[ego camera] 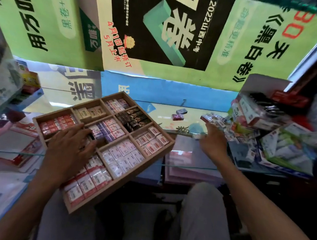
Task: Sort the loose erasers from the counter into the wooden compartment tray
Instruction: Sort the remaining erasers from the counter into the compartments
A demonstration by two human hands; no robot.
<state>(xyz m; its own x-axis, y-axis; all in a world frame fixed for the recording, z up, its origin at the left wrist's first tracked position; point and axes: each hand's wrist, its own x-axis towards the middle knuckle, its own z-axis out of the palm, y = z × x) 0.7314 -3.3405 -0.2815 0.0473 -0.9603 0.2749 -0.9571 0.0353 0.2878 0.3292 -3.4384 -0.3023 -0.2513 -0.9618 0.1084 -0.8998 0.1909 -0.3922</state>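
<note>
The wooden compartment tray [168, 145] lies tilted on the glass counter, partly over its front edge, its compartments filled with wrapped erasers. My left hand [71, 147] rests flat on the tray, fingers spread over the purple erasers [108, 130] in a middle compartment. My right hand [213, 140] reaches to the right toward a pile of loose erasers [215, 120]; blur hides whether it holds one. Two loose erasers [178, 114] lie apart on the counter behind the tray.
A heap of stationery boxes [269, 127] crowds the right side of the counter. More boxes [15, 89] stand at the left. Green posters [178, 37] cover the wall behind. My knees sit below the counter's front edge [197, 167].
</note>
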